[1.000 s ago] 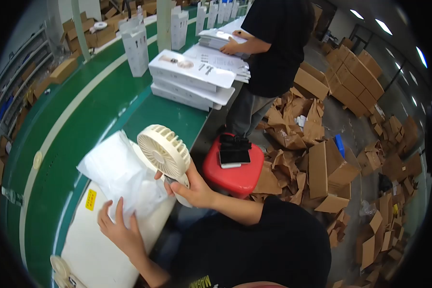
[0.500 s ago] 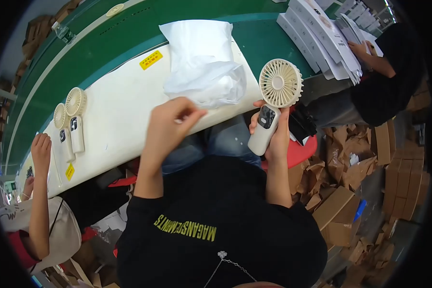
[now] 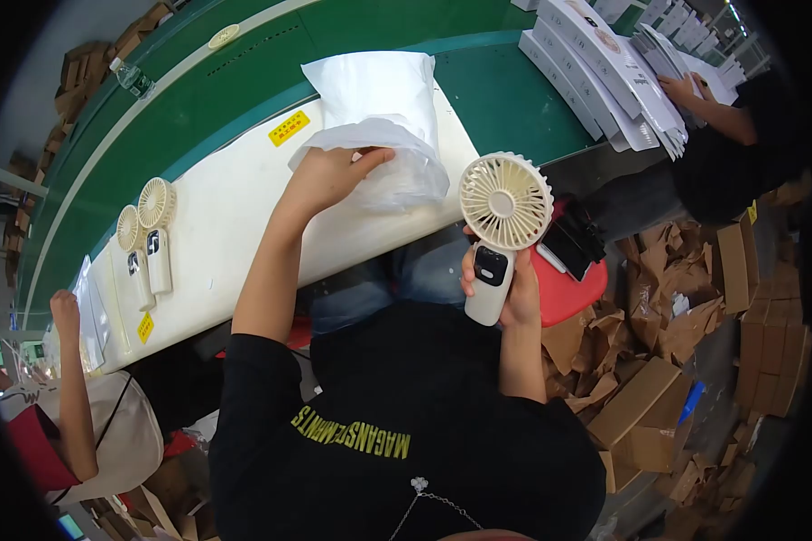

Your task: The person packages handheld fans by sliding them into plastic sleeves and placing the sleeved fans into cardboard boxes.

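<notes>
On the long white tabletop (image 3: 230,221), soft white plastic bags (image 3: 379,86) are laid flat. Near the table's corner, a cream hand fan with a round head (image 3: 499,236) is held by its handle in the right hand (image 3: 521,298). The left hand (image 3: 334,176) is curled at the bags; whether plastic is pinched cannot be told. The fan could be dropped if gripped loosely; thin plastic could be torn by a hard tug.

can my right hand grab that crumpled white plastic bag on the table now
Probably not freely: the right hand holds a cream plastic handheld fan with a round slatted head, though the way to the bag otherwise looks free.
</notes>
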`<state>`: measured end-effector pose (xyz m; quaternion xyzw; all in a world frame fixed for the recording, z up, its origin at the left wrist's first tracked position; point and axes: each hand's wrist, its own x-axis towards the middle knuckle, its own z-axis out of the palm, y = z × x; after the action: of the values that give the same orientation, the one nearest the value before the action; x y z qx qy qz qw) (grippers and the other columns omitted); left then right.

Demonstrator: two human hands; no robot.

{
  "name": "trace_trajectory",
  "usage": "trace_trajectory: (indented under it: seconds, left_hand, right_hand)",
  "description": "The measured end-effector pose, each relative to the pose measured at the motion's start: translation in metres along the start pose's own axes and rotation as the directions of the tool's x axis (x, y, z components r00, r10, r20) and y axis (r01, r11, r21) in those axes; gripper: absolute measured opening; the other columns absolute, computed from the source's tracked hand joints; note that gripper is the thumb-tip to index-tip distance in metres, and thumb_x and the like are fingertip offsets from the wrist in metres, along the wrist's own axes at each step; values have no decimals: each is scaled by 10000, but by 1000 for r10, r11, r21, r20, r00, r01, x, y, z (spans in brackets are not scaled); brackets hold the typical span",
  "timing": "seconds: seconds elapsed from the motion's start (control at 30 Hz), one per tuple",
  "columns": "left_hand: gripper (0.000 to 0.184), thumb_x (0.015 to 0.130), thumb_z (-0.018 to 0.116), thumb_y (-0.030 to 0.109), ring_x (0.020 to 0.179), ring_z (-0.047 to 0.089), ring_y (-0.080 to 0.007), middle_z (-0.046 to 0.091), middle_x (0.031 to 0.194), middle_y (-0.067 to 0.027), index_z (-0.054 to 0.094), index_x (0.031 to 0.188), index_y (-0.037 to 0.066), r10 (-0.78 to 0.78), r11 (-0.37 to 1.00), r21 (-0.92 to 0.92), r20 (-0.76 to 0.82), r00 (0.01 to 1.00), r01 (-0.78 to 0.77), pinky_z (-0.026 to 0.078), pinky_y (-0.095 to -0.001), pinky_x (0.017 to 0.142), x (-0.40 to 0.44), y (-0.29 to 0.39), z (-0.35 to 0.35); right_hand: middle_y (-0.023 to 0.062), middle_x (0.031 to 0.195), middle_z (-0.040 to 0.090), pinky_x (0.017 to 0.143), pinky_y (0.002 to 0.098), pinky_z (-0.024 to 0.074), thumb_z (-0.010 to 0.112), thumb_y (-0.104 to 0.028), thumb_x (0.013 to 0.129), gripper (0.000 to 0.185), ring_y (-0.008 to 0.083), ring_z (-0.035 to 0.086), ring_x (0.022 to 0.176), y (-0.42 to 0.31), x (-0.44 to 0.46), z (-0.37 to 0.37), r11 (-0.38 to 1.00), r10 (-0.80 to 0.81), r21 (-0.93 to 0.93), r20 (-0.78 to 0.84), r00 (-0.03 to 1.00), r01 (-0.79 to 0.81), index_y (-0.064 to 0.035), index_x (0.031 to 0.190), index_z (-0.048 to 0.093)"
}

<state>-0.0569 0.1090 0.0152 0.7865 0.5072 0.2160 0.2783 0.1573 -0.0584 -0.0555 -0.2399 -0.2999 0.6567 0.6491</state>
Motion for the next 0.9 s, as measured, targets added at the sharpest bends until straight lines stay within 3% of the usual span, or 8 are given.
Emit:
trace_trajectory:
  seconds: [0.13, 0.23, 0.4, 0.53, 0.63, 0.67, 0.77, 0.9]
  left_hand:
    - [340, 820, 677, 373, 782, 657, -258, 695, 860, -95, 702, 932, 52, -177, 984, 44, 150, 973, 172, 491, -320, 705, 0, -3, -6]
    - [340, 827, 679, 334, 773, 646, -222, 696, 882, -89, 690, 959, 20, 50, 984, -165, -121, 991, -70, 488, -315, 708, -7, 0, 1]
    - [283, 852, 654, 270, 760, 627, -185, 688, 855, -75, 675, 981, 19, 60, 950, -305, -52, 997, -74, 484, -302, 688, -8, -9, 5]
    - [244, 872, 631, 238, 759, 617, -152, 678, 826, -74, 673, 964, 16, 78, 918, -369, -195, 978, -147, 480, -286, 671, -8, -16, 12]
    - [228, 868, 618, 119, 895, 622, -155, 672, 976, -74, 648, 1060, 1, -26, 761, -631, 202, 979, 150, 488, -277, 771, -15, 1, 12]
    - [228, 868, 618, 119, 895, 622, -155, 672, 976, -74, 648, 1060, 1, -27, 761, -631, 202, 979, 152, 488, -277, 771, -17, 6, 13]
    - [262, 879, 604, 114, 916, 623, -165, 655, 1006, -92, 613, 1105, -16, -251, 431, -856, 190, 949, 285, 501, -291, 773, -23, 17, 14]
    - [186, 895, 606, 193, 784, 599, -115, 644, 936, -26, 639, 1022, 61, -247, 308, -938, 80, 966, 157, 503, -295, 679, -29, 17, 8]
  right_hand:
    - [178, 1110, 524, 535, 300, 455, 434, -555, 920, 725, 204, 533, 699, 0, 6, 1, 995, 2, 101, 147, 989, -17, 44, 1319, 348]
    - [183, 1161, 505, 531, 303, 457, 494, -556, 892, 753, 206, 538, 714, -1, 7, 10, 999, -27, -16, 57, 998, 28, 32, 1333, 334]
    - [189, 1258, 463, 547, 310, 478, 588, -565, 835, 815, 216, 564, 761, 1, 6, 9, 995, 40, -97, 160, 986, -25, -6, 1360, 315]
    - [150, 1164, 517, 614, 325, 511, 639, -506, 826, 779, 223, 580, 858, 9, 12, 29, 998, 17, 52, 236, 972, -30, -32, 1362, 332]
    - [138, 1183, 511, 634, 332, 522, 647, -445, 841, 757, 231, 571, 925, 26, 29, 35, 990, 62, 102, 278, 959, -94, -33, 1381, 313]
    - [131, 1193, 509, 644, 335, 527, 650, -415, 849, 747, 235, 567, 958, 29, 34, 37, 984, 83, 124, 301, 950, -126, -34, 1390, 303]
    - [129, 1199, 512, 646, 359, 533, 644, -357, 865, 712, 233, 560, 986, 19, 45, 53, 993, 68, 79, 208, 976, -86, -37, 1397, 294]
    - [135, 1262, 494, 748, 385, 525, 650, -248, 866, 682, 251, 549, 1051, 7, 40, 37, 988, 40, 139, 201, 979, -69, -32, 1407, 294]
